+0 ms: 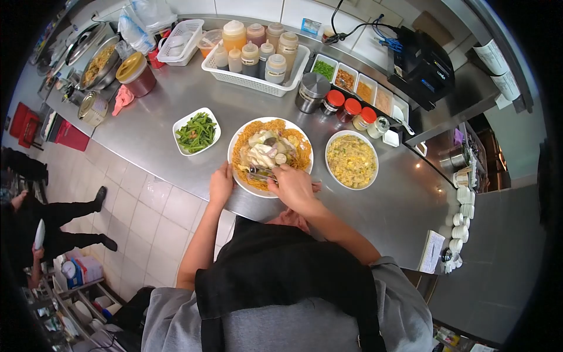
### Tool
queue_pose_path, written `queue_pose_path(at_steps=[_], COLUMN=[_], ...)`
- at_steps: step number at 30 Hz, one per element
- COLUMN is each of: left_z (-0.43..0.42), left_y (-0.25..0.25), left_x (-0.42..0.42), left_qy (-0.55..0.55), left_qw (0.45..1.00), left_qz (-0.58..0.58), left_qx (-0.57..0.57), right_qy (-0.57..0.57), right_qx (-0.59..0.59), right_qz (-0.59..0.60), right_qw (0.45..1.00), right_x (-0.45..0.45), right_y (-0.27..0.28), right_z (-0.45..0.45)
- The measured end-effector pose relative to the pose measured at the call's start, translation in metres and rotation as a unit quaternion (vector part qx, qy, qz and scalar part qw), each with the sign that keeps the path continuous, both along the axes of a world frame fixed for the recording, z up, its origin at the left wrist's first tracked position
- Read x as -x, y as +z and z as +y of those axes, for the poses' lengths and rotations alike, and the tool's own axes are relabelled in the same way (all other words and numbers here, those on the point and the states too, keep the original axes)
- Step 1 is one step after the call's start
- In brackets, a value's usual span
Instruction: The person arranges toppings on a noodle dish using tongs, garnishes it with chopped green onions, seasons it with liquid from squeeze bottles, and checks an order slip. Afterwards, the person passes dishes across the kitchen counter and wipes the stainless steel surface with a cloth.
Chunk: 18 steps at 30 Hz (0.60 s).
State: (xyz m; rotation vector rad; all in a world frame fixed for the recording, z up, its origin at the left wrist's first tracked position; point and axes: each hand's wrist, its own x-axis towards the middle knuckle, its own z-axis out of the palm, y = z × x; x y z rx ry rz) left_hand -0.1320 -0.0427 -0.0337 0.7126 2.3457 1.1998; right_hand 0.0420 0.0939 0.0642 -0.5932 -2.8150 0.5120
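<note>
A round white plate (306,171) near the counter's front edge bears orange-brown noodles (300,144) topped with pale pieces in sauce (264,151). My left hand (221,183) is at the plate's left rim, its fingers closed against the edge. Over the front right of the plate, my right hand (291,183) grips a metal utensil (261,175), whose end touches the food; its exact shape is hard to make out. To the left stands a square white bowl of green vegetables (196,132). On the right is an oval dish of yellow fried rice (350,160).
Behind the plate stand a white basket (252,84) of sauce bottles, a steel canister (312,92) and red-lidded jars (350,108). A tub (138,79) is at the left. A printer (421,67) is back right. Another person (58,220) stands at far left.
</note>
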Motion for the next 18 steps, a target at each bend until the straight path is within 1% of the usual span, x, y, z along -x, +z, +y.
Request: queue_pose_path(at_steps=[11,14,18], left_z=[0.0,0.0,0.001], left_y=[0.005,0.004,0.005], left_x=[-0.002,-0.002,-0.002], left_qy=[0.006,0.011,0.018], left_qw=[1.0,1.0,1.0], left_qz=[0.001,-0.014,-0.003], left_qx=[-0.001,-0.014,-0.007], right_qy=[0.002,-0.009,-0.03], right_qx=[0.005,0.005,0.001], right_qz=[0.027,0.03,0.043], right_qw=[1.0,0.999,0.999], right_x=[0.001,-0.003,-0.011], right_y=[-0.006,0.009,0.035], right_z=[0.004,0.007,0.014])
